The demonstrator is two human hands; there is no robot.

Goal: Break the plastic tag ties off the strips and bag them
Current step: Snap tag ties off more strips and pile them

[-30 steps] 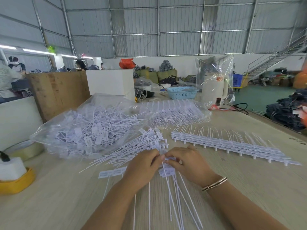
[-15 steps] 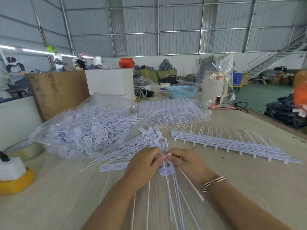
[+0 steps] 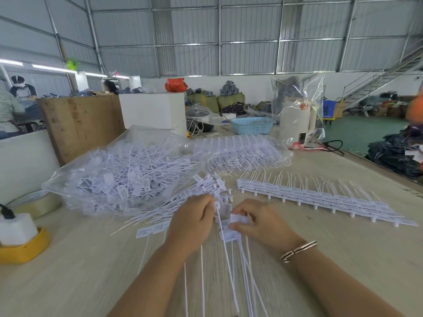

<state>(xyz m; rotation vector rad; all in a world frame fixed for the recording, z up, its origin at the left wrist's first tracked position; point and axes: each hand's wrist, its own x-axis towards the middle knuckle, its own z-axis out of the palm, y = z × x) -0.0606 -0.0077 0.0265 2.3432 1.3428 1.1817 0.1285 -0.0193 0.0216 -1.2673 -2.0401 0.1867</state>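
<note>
Your left hand was curled, fingers pinching the head end of a white tag tie whose thin tail ran down toward you across the table. Your right hand sat just beside it, thumb and fingers pinching a small white tag; bracelet on that wrist. The two hands were close but not touching.

Under and between the hands lay a strip of ties, tails fanning toward you. Loose broken-off ties were piled just beyond your left hand. Right of the hands, a stack of uncut strips lay flat, pegs pointing your way, thin tails curling up behind.

Beyond the left hand, an open clear plastic bag held a heap of separated ties. A second clear bag behind it held more strips.

Far left: tape roll, yellow holder with a white block in it. Farther back: blue basket, white box, wooden board. People worked at the far left, blurred.
</note>
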